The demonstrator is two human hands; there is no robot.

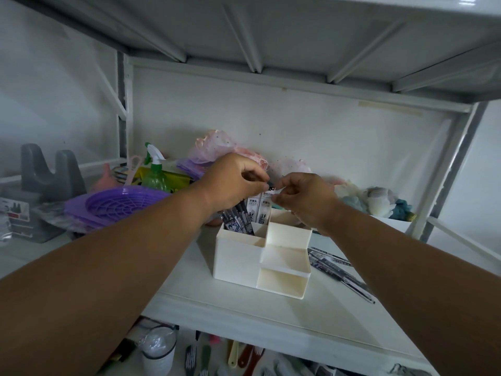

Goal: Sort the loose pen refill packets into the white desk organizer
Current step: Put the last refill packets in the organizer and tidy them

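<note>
The white desk organizer [238, 256] stands in the middle of the white shelf. Its tall back-left compartment holds several dark patterned refill packets [237, 217] and two upright white refill packets [259, 208]. My left hand [233, 183] and my right hand [303, 198] meet above that compartment, each pinching the top ends of the white packets. More loose dark refill packets [336, 267] lie flat on the shelf to the right of the organizer.
A purple plastic basket [113, 204], a green spray bottle [156, 175] and grey stands [48, 172] crowd the shelf's left. Pink mesh bags [217, 147] sit behind my hands, soft toys [379, 199] at the right. An upper shelf hangs overhead; brushes lie below.
</note>
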